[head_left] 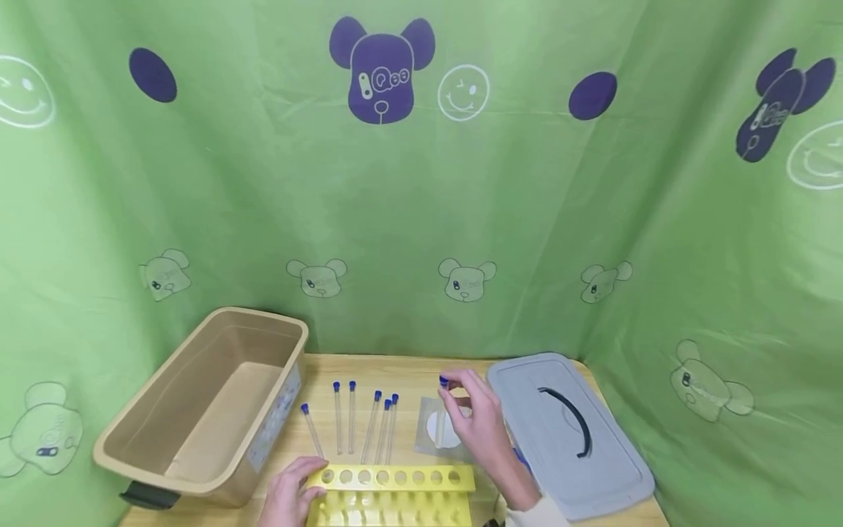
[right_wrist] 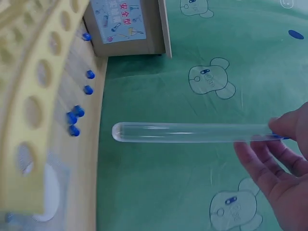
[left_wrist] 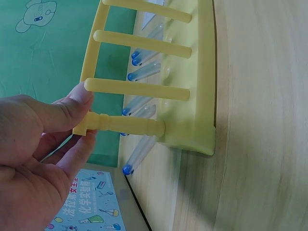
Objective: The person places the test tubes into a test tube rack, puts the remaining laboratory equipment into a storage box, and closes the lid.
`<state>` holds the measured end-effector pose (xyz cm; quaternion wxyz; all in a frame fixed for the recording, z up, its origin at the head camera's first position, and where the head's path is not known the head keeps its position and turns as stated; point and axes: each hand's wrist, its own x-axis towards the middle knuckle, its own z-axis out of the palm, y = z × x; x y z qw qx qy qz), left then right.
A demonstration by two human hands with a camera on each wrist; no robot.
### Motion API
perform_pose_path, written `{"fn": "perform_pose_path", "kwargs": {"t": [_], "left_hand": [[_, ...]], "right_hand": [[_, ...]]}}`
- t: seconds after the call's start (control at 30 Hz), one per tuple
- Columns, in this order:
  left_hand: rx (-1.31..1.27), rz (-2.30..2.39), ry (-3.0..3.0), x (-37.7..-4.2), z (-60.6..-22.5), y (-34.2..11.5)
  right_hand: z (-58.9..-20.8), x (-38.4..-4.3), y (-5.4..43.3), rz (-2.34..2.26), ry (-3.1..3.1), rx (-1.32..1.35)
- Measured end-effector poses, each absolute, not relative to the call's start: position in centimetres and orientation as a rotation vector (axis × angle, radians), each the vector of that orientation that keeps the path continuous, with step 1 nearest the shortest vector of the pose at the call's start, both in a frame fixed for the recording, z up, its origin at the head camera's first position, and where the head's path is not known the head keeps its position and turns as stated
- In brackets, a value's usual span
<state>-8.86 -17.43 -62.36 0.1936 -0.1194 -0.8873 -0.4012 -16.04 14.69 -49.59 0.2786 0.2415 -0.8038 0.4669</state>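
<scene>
In the head view a yellow test tube rack (head_left: 391, 487) stands at the table's front, its row of holes facing up. My left hand (head_left: 293, 492) grips the left end of its upper bar (left_wrist: 85, 126) between thumb and fingers. My right hand (head_left: 484, 424) pinches a clear test tube by its blue cap, raised behind the rack's right end. In the right wrist view the tube (right_wrist: 192, 132) looks clear, its rounded end pointing away from the fingers. Several more capped test tubes (head_left: 352, 421) lie on the table behind the rack.
A tan plastic bin (head_left: 197, 410) with a black handle stands at the left. At the right lies its grey lid (head_left: 560, 439), also with a black handle. Between tubes and lid is a clear packet (head_left: 424, 435) with a white round piece. Green printed cloth (head_left: 395, 219) encloses the table.
</scene>
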Motion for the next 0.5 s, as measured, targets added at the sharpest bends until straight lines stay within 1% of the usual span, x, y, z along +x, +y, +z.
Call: {"fn": "perform_pose_path", "kwargs": {"t": [0.27,0.5], "left_hand": [[-0.382,-1.084,-2.464,-8.8,-62.1,-17.6],[-0.380,-1.055,-2.478,-8.8,-62.3,-17.4]], "right_hand": [[-51.5,-12.4,17.2,1.187,-2.048,0.648],[-53.6,-10.7,18.7,1.149,-1.993,0.643]]}}
